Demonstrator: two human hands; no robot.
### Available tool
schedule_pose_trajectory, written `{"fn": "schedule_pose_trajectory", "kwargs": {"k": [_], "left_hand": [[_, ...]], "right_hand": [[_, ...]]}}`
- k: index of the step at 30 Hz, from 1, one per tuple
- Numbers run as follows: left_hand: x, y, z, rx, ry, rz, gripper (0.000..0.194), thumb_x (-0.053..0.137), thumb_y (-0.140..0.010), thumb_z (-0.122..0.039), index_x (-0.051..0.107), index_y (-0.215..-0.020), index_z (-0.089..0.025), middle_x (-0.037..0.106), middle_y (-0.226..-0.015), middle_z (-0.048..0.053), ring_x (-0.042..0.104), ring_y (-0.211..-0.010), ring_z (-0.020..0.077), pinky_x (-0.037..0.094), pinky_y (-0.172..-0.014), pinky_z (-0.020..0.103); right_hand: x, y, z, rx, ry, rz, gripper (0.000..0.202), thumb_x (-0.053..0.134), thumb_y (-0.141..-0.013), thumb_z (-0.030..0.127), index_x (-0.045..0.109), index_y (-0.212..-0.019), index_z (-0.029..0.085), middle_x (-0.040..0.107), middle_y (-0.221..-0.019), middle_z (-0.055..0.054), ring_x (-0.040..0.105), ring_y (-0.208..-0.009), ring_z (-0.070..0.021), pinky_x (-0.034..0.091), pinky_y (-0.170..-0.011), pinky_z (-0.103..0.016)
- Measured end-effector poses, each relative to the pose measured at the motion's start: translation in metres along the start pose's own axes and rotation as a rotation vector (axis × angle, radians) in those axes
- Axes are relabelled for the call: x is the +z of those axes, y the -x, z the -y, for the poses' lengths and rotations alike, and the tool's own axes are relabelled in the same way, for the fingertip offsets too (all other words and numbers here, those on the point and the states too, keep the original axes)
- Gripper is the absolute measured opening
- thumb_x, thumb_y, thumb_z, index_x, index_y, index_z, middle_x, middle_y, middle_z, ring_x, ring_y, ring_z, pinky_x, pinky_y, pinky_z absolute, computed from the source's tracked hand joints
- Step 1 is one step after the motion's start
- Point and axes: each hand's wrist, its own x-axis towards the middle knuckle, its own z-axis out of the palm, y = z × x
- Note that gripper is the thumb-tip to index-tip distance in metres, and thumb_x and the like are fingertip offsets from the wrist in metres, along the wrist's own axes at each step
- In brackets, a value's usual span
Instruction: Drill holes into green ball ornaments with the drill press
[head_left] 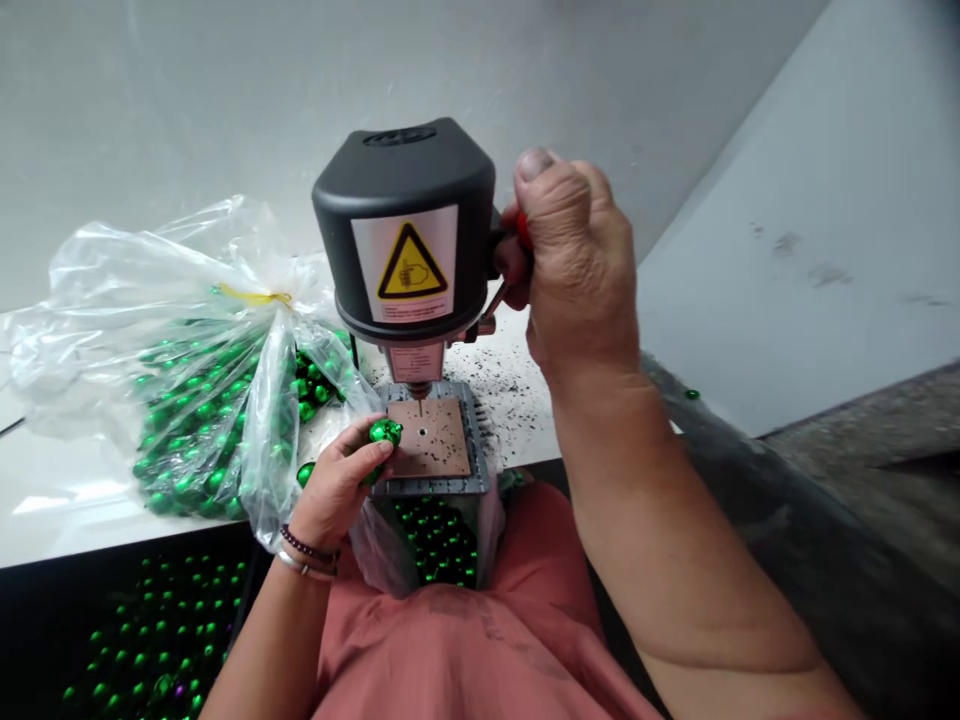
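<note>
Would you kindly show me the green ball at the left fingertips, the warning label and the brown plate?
Green ball (385, 431), head view: shiny upper part.
Warning label (406, 267), head view: middle of its yellow triangle.
Brown plate (444, 440), head view: right of its hole.

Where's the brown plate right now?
Head view, near the centre: the brown plate sits below the black machine head, just right of the left hand and the green ball it holds.

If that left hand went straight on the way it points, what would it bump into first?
Probably the thin drill bit above the brown plate, met first by the green ball in the left hand; depth is hard to judge.
</note>
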Motion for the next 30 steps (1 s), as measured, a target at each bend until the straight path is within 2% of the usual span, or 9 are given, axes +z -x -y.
{"fn": "schedule_pose_trajectory", "kwargs": {"k": [2,5,10,19,23,30], "left_hand": [[0.003,-0.005,0.004,0.074,-0.279,-0.041,0.049,0.069,-0.065,-0.032,0.059,-0.112,-0.021,0.066,-0.098,0.003,0.061,-0.087,0.0164,0.047,-0.076,0.028],[0.009,-0.012,0.003,0.161,-0.689,-0.088,0.049,0.067,-0.067,-0.032,0.060,-0.113,-0.018,0.064,-0.111,0.006,0.056,-0.105,0.0206,0.040,-0.094,0.033],[0.023,-0.020,-0.001,0.179,-1.008,-0.086,0.044,0.061,-0.072,-0.033,0.059,-0.113,-0.018,0.066,-0.108,0.006,0.060,-0.100,0.0208,0.045,-0.088,0.033],[0.031,-0.029,-0.003,0.202,-1.263,-0.057,0.042,0.059,-0.074,-0.030,0.059,-0.115,-0.019,0.066,-0.109,0.007,0.060,-0.100,0.0214,0.044,-0.088,0.031],[0.034,-0.034,-0.003,0.235,-1.294,-0.045,0.041,0.060,-0.073,-0.028,0.060,-0.114,-0.019,0.064,-0.112,0.007,0.059,-0.101,0.0212,0.043,-0.090,0.031],[0.034,-0.040,0.000,0.333,-1.276,0.064,0.041,0.054,-0.080,-0.033,0.057,-0.117,-0.015,0.056,-0.123,0.011,0.053,-0.112,0.0210,0.039,-0.097,0.030]], "right_hand": [[-0.001,-0.001,-0.001,-0.012,0.018,0.004,0.034,0.044,-0.082,0.043,0.030,-0.062,0.020,0.027,-0.056,0.005,0.031,-0.049,-0.0038,0.027,-0.046,-0.020],[-0.002,-0.007,-0.002,0.005,0.026,-0.007,0.043,0.047,-0.078,0.053,0.026,-0.060,0.020,0.025,-0.057,0.005,0.030,-0.051,-0.0043,0.026,-0.047,-0.020],[-0.002,-0.019,-0.008,0.006,0.095,-0.020,0.051,0.044,-0.073,0.064,0.024,-0.059,0.019,0.024,-0.060,0.004,0.029,-0.053,-0.0042,0.028,-0.049,-0.020],[-0.004,-0.018,-0.012,-0.035,0.091,0.007,0.051,0.038,-0.075,0.066,0.020,-0.062,0.020,0.026,-0.063,0.003,0.030,-0.056,-0.0047,0.030,-0.051,-0.020],[-0.005,-0.017,-0.012,-0.034,0.103,0.024,0.051,0.037,-0.076,0.066,0.018,-0.062,0.020,0.028,-0.063,0.003,0.031,-0.056,-0.0045,0.031,-0.051,-0.020],[-0.004,-0.016,-0.014,-0.055,0.067,0.017,0.050,0.040,-0.076,0.063,0.019,-0.064,0.020,0.021,-0.063,0.003,0.031,-0.054,-0.0042,0.029,-0.050,-0.020]]}}
